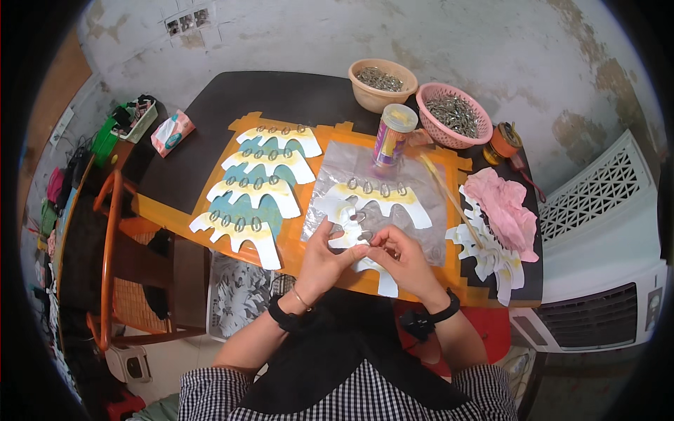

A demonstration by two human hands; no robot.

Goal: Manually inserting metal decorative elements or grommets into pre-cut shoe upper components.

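My left hand (319, 263) grips a white, scalloped cut piece (345, 226) by its lower edge, thumb on top. The fingers of my right hand (406, 263) are pinched at a metal ring (364, 237) on that piece's edge. Both hands meet over a grey plastic sheet (439, 235). Just beyond them lies another white piece (400, 200) with several metal rings along its yellow-smeared upper edge. To the left, several like pieces (242, 228) with rings lie in an overlapping column on a teal patch. Part of the held piece is hidden by my fingers.
A purple-and-yellow jar (388, 144) stands behind the sheet. A cream bowl (381, 84) and a pink basket (456, 116) hold metal parts. At right, a long stick (449, 196) lies over white pieces (502, 266) beside a pink cloth (502, 210). A tissue pack (172, 133) sits far left.
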